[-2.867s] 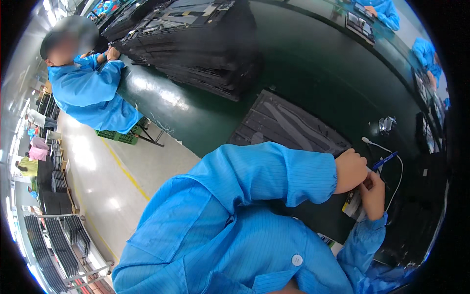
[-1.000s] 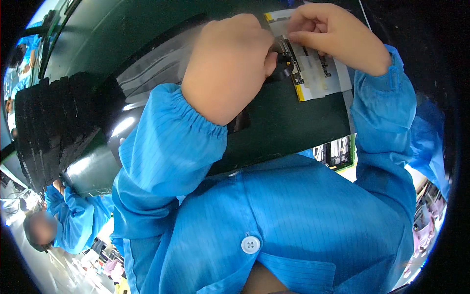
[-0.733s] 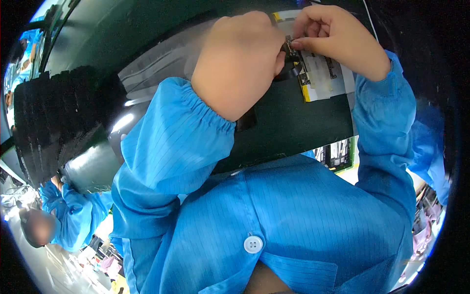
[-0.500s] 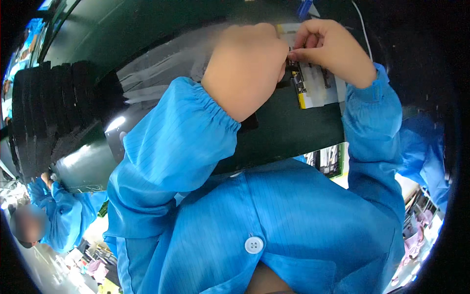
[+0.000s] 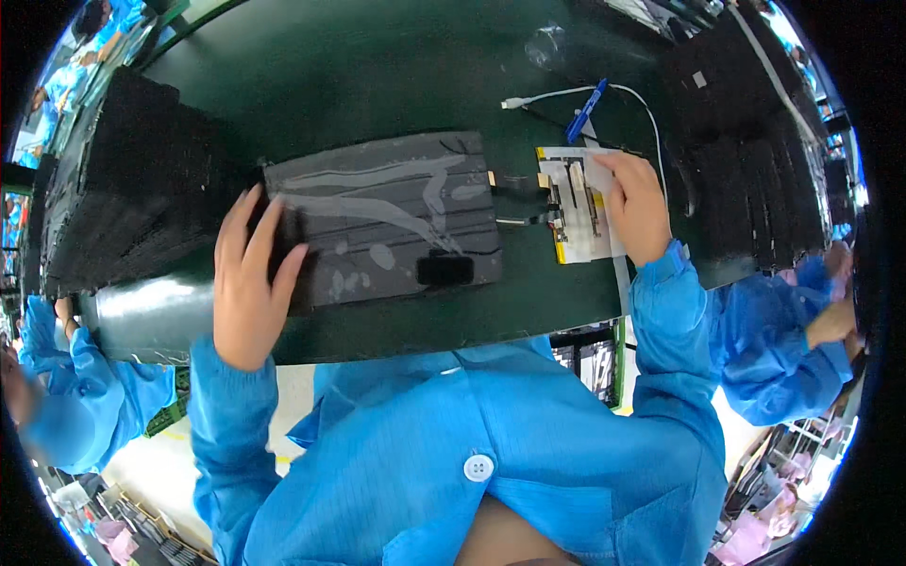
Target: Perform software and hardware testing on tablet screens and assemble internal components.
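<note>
A dark grey flat panel (image 5: 377, 193) with pale smears and a small black rectangle near its lower right corner lies on the green table. At its left edge rests my left hand (image 5: 247, 288), fingers spread, gripping nothing. To the right lies a whitish circuit board (image 5: 578, 247) with yellow strips on its edge. Short leads (image 5: 540, 219) run between panel and board. My right hand (image 5: 642, 209) lies over the board's right side, fingers stretched out and apart; what is under its palm is hidden.
Beyond the board lie a blue pen (image 5: 587, 111), a white cable (image 5: 540, 96) and a crumpled clear plastic piece (image 5: 545, 47). Black stacks stand at the left (image 5: 142, 189) and right (image 5: 750, 189) of the green table (image 5: 406, 330). People in blue sleeves are at both sides.
Both hands have parted from the leads between panel and board. My left hand moved left to the panel's far left edge; my right hand opened and shifted down over the board. The view has shifted.
</note>
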The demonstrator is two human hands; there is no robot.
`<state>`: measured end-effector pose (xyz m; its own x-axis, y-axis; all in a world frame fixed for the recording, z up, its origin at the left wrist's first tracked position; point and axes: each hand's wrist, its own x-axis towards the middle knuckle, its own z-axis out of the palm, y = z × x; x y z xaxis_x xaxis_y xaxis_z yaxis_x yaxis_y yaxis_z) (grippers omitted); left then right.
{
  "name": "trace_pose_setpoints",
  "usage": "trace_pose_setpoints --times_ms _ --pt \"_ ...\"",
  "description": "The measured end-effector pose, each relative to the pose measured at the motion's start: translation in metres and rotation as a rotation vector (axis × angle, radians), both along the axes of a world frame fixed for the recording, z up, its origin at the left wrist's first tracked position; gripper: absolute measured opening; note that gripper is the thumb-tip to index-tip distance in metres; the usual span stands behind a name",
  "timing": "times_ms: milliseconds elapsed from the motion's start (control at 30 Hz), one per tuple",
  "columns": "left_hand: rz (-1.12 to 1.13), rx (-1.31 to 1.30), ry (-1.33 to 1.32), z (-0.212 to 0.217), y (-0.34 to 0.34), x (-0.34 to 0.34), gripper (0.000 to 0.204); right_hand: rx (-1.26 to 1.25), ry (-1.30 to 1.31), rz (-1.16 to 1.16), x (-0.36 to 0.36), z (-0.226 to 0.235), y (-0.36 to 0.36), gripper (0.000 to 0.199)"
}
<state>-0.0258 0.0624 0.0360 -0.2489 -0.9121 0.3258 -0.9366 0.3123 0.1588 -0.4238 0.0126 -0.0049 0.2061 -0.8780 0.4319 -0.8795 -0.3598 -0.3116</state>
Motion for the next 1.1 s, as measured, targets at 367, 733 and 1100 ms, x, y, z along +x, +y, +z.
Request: trace_pose_setpoints --times_ms 367,733,1100 --pt "0.123 0.212 0.790 -0.043 0.048 0.000 0.045 0.001 0.169 -0.001 0.011 -0.003 -0.003 0.045" --pt "-0.063 0.373 1.785 -0.008 0.028 0.024 0.045 -0.076 -0.009 -0.056 0.041 0.020 0.016 0.041" --pt "0.281 1.001 1.842 0.001 -0.060 0.010 0.055 -0.060 0.024 0.141 0.131 0.041 0.059 0.048"
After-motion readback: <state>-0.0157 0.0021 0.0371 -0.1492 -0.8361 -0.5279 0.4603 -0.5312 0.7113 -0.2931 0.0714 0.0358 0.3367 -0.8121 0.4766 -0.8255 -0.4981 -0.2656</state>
